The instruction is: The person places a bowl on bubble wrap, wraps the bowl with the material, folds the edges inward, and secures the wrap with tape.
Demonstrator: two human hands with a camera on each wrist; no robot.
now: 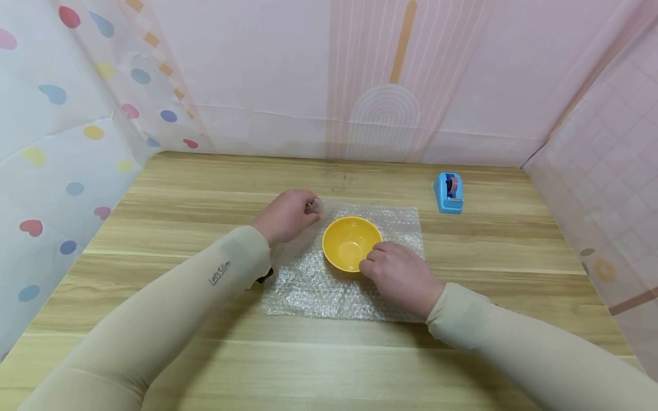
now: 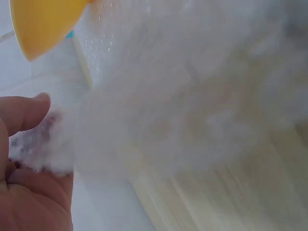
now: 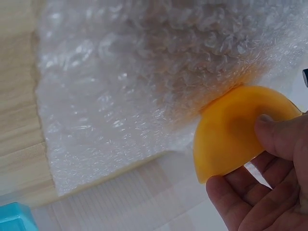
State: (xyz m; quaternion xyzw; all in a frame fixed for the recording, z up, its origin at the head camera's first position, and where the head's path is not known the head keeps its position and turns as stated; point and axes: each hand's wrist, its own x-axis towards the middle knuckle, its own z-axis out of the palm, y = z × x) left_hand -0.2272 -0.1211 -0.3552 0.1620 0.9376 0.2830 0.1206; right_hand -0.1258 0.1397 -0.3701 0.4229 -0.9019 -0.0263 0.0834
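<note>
A yellow bowl (image 1: 350, 244) sits upright on a sheet of bubble wrap (image 1: 320, 295) in the head view. My right hand (image 1: 402, 278) grips the bowl's near right rim; in the right wrist view the thumb presses the outer wall and the fingers curl over the rim. My left hand (image 1: 288, 218) pinches the wrap's far left edge and holds that side raised off the table. The lifted wrap (image 2: 144, 120) looks blurred and see-through in the left wrist view, close beside the bowl (image 2: 45, 24).
On the back right of the wooden table (image 1: 493, 240) stands a blue tape dispenser (image 1: 449, 194) with a roll in it. Patterned sheets (image 1: 267, 68) hang behind the table and along both sides. A dark object (image 1: 265, 276) shows under the left cuff.
</note>
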